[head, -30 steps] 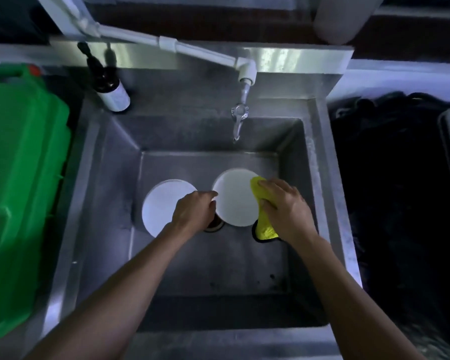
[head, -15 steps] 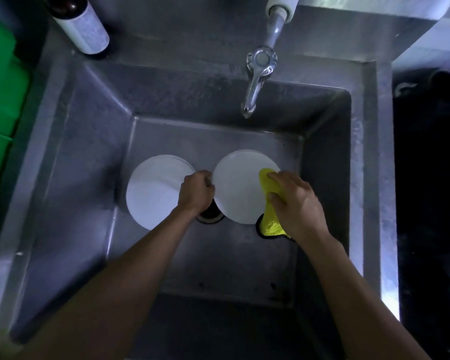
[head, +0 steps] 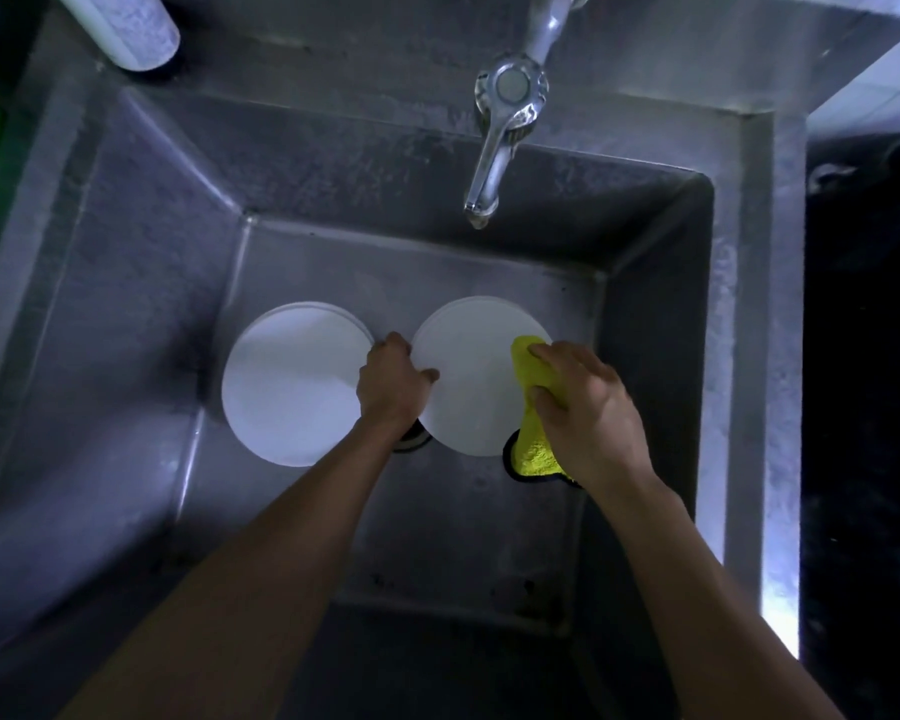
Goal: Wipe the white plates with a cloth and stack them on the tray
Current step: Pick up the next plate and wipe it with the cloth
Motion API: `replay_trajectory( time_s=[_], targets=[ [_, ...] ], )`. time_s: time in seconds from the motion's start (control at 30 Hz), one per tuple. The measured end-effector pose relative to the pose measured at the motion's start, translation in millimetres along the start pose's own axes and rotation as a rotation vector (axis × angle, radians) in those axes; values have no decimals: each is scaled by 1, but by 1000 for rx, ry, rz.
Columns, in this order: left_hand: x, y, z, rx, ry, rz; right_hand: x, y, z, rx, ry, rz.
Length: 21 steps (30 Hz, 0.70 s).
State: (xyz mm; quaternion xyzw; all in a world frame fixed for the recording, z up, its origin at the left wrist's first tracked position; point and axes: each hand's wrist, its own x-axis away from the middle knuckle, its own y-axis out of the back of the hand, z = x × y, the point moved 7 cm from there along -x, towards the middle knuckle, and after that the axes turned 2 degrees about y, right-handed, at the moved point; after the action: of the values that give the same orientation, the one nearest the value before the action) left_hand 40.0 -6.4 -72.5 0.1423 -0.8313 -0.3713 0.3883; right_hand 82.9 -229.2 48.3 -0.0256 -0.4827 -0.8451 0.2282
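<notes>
**Two plates in sink, right one held and wiped**

Steel sink [head: 141, 283] fills view; chrome tap [head: 494, 148] overhangs the back, white bottle [head: 126, 28] on the rim far left. Left white plate [head: 292, 384] lies flat on the basin floor. Right white plate [head: 468, 376] just beside it. Left hand [head: 393, 384] grips its left edge, fingers curled round the rim. Right hand [head: 588, 413] presses yellow cloth [head: 531, 407] on its right edge, fingers bent over the cloth. Drain mostly hidden by the left wrist.
</notes>
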Motion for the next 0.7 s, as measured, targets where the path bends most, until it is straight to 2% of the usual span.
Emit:
replay_trajectory(
  time_s=[0.2,0.43,0.7],
  targets=[
    [-2,2,10,20,46,-11,3,1,-4,-11,-9,-8],
    [1,-3,-2,-169,-25,14,12,-1,-5,-8,-7,-4],
    [-6,-5,5,-117,5,57,13,-7,-4,6,-17,11]
  ],
)
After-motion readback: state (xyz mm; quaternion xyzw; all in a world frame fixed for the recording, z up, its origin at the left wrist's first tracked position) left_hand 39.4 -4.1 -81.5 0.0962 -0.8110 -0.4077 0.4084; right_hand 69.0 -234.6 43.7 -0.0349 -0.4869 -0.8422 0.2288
